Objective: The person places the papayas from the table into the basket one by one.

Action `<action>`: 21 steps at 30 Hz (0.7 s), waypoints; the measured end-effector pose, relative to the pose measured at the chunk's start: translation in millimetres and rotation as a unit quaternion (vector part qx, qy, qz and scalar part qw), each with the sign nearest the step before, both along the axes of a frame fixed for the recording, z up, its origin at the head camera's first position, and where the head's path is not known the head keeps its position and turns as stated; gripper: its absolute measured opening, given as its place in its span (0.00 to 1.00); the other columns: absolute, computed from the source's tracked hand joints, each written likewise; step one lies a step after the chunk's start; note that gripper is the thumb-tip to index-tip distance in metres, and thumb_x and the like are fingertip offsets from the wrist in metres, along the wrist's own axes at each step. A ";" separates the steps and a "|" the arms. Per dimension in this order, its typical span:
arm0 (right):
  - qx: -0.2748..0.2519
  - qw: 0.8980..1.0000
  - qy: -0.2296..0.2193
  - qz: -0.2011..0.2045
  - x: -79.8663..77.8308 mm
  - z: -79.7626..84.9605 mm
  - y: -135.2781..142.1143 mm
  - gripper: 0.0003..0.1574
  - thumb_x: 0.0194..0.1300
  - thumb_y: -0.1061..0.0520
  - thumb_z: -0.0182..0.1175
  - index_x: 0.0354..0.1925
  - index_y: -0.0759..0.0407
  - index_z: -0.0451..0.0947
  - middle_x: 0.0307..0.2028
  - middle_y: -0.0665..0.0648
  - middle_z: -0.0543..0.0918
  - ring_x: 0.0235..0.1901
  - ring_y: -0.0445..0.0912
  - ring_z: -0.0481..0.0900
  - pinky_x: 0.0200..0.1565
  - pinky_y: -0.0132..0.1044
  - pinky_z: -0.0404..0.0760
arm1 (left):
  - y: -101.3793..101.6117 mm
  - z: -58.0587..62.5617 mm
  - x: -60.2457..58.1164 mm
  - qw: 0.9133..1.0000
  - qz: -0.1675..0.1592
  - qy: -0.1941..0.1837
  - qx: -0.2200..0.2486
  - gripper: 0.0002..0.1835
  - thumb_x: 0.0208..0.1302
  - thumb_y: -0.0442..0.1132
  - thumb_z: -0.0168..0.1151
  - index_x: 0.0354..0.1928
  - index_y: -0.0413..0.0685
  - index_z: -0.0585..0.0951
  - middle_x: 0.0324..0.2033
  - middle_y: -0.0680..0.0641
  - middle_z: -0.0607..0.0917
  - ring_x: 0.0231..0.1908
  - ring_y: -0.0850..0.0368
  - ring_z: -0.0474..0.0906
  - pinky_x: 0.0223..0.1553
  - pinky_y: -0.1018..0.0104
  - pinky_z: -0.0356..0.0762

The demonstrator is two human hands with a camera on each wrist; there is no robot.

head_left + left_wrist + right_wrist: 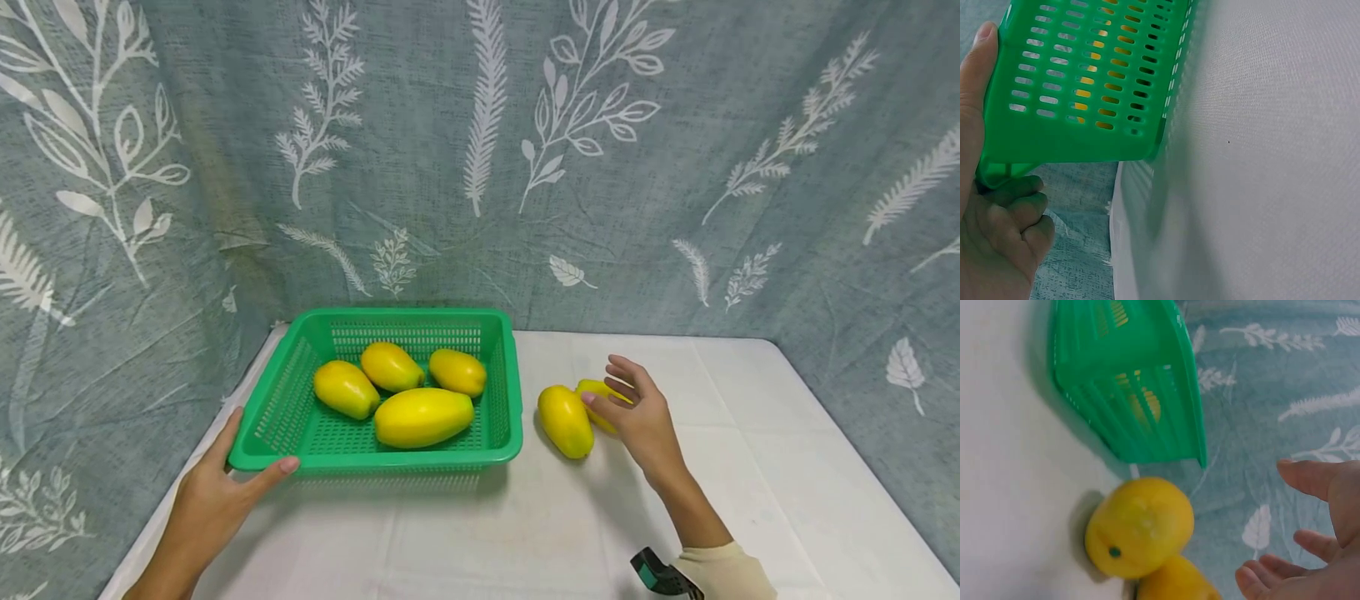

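Note:
A green plastic basket (pixel 397 458) with slotted walls stands on the table and holds several yellow oval fruits, one of them a larger, longer fruit (pixel 423 417) at the front. My left hand (pixel 206 500) grips the basket's near left corner; in the left wrist view its fingers (pixel 1025 209) curl below the rim. To the basket's right lie two more fruits, a nearer yellow fruit (pixel 566 422) and a second fruit (pixel 600 400) partly hidden behind my right hand (pixel 641 417). That hand hovers over them with fingers spread and holds nothing.
A white cloth (pixel 450 533) covers the table. Grey-green curtains (pixel 420 150) with white leaf prints hang behind and at both sides. A dark strap device (pixel 663 573) sits at the right sleeve.

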State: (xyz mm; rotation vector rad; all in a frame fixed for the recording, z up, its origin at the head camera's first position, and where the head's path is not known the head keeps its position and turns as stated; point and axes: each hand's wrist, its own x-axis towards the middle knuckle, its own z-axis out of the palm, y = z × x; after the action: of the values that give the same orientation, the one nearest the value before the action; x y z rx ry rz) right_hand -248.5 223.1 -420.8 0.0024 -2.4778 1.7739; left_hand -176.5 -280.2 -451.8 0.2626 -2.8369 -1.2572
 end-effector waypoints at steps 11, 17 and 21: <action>0.027 0.999 -0.008 -0.032 -3.1 -7.1 23.3 0.52 0.70 0.49 0.73 0.82 0.56 0.59 0.77 0.65 0.67 0.77 0.60 0.66 0.77 0.52 0.67 | -0.2 -0.9 -1.9 1.000 -0.007 0.012 0.005 0.62 0.72 0.61 0.68 0.86 0.53 0.33 0.81 0.24 0.49 0.77 0.19 0.50 0.64 0.19 0.60; 0.053 0.998 -0.018 -0.029 -9.2 -13.2 29.7 0.52 0.70 0.48 0.73 0.81 0.59 0.59 0.77 0.67 0.66 0.78 0.62 0.63 0.78 0.52 0.64 | -1.5 -0.4 -1.6 1.000 0.000 0.002 -0.001 0.62 0.72 0.62 0.67 0.86 0.53 0.32 0.81 0.24 0.47 0.77 0.18 0.50 0.64 0.19 0.59; 0.070 0.997 -0.035 -0.027 -13.4 -18.4 33.0 0.52 0.71 0.48 0.72 0.81 0.60 0.59 0.79 0.68 0.64 0.79 0.62 0.61 0.79 0.53 0.61 | -1.7 -1.1 0.4 1.000 0.003 0.005 0.002 0.62 0.72 0.61 0.68 0.86 0.53 0.33 0.81 0.24 0.48 0.77 0.18 0.50 0.64 0.19 0.59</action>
State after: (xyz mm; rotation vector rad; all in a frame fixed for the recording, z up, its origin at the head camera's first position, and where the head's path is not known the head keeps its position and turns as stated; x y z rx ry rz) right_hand -261.9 256.1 -439.2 -0.1172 -2.6187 1.6028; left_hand -176.1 -281.9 -452.9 0.2647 -2.8233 -1.2602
